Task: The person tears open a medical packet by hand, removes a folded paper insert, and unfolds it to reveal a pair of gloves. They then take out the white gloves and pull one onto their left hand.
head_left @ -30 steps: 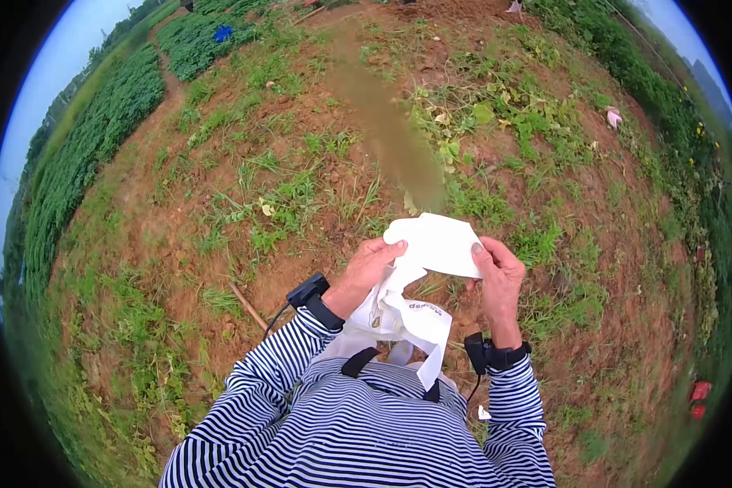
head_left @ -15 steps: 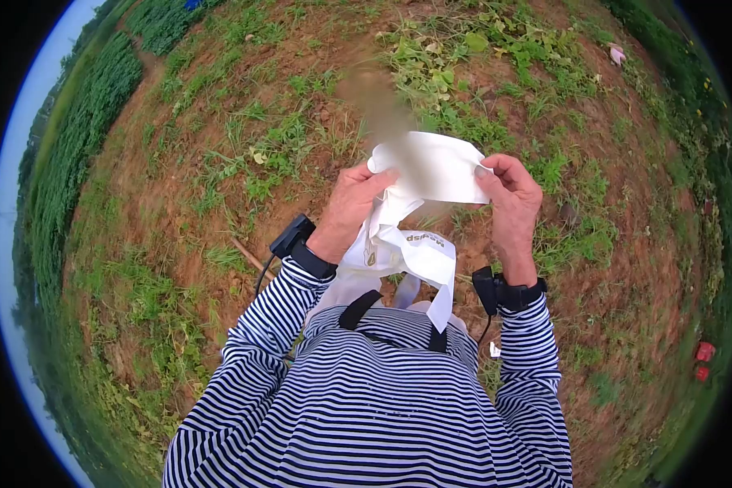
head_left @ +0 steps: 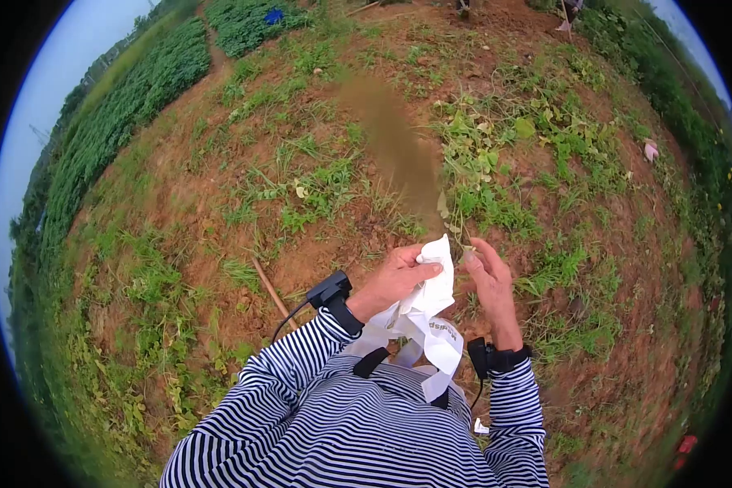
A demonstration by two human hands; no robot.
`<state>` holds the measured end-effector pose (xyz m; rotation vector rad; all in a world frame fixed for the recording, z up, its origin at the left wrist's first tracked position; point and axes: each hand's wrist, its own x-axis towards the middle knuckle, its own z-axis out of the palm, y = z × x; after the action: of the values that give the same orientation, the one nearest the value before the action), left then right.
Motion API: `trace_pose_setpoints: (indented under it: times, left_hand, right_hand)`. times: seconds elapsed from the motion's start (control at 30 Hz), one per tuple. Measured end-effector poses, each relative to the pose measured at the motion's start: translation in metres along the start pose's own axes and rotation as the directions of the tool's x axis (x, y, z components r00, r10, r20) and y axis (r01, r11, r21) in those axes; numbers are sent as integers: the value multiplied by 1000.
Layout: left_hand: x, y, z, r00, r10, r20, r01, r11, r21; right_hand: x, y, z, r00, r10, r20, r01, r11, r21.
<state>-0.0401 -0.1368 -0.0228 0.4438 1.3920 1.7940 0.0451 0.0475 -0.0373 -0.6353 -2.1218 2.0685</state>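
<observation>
My left hand (head_left: 394,281) is closed on a white printed cloth (head_left: 436,289), thumb on top, gathering its upper end into a narrow fold. The lower part hangs loose in front of my waist. It has strap-like strips and part of a printed word, which I cannot fully read. My right hand (head_left: 493,289) is just right of the fold, apart from the cloth. Its thumb and fingers are slightly spread, with nothing clearly between them.
A wooden stick (head_left: 270,289) lies on the soil to the left. Uprooted vines (head_left: 488,154) lie ahead, a pink item (head_left: 651,151) and a red object (head_left: 686,447) to the right. Dense green crops (head_left: 130,106) grow at the far left. A brown smear blurs the middle.
The cloth was stretched flat between both hands. Now my right hand has let go of its end, and the cloth is bunched in my left hand. The view has tilted up.
</observation>
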Motion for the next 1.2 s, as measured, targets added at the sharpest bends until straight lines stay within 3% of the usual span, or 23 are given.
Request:
trace_pose_setpoints:
  times: [0.1, 0.13, 0.2, 0.3, 0.4, 0.43, 0.53, 0.6, 0.83, 0.97, 1.07, 1.2]
  left_hand:
    - [-3, 0, 1, 998, 10, 70, -9, 1000, -11]
    - [-2, 1, 1, 995, 16, 96, -16, 1000, 0]
    - [-3, 0, 3, 997, -3, 76, 1, 1000, 18]
    - [-5, -3, -2, 999, -15, 31, 14, 999, 52]
    - [-4, 0, -2, 994, -41, -98, 51, 993, 106]
    - [-4, -1, -1, 994, 6, -109, 9, 992, 129]
    - [-3, 0, -3, 986, -6, -165, 48, 967, 251]
    - [2, 3, 6, 985, 46, -167, -9, 976, 216]
    - [7, 18, 14, 982, 173, -77, -141, 939, 313]
    - [10, 21, 14, 985, 144, -94, -117, 960, 253]
    - [9, 25, 14, 983, 180, -18, -164, 925, 342]
    - [12, 30, 22, 988, 154, -25, -140, 944, 298]
  right_hand:
    - [-1, 15, 17, 953, 181, 242, -271, 866, 421]
    - [3, 31, 24, 945, 136, 299, -285, 791, 541]
    - [2, 37, 29, 937, 186, 297, -336, 720, 608]
    - [-5, 19, 23, 973, 166, 163, -228, 815, 532]
    - [-9, 14, 8, 999, 8, -49, 8, 948, 317]
    - [-11, 11, 7, 988, -53, -143, 91, 958, 273]
    - [-10, 11, 0, 947, -221, -231, 257, 956, 138]
    - [-8, 16, -6, 923, -252, -292, 256, 966, -24]
    - [-11, 13, -23, 862, -358, -358, 339, 933, -117]
    - [-13, 15, -48, 832, -360, -422, 316, 933, -173]
    - [-22, -6, -53, 780, -467, -416, 372, 881, -291]
    - [-14, -6, -57, 764, -518, -385, 423, 853, -307]
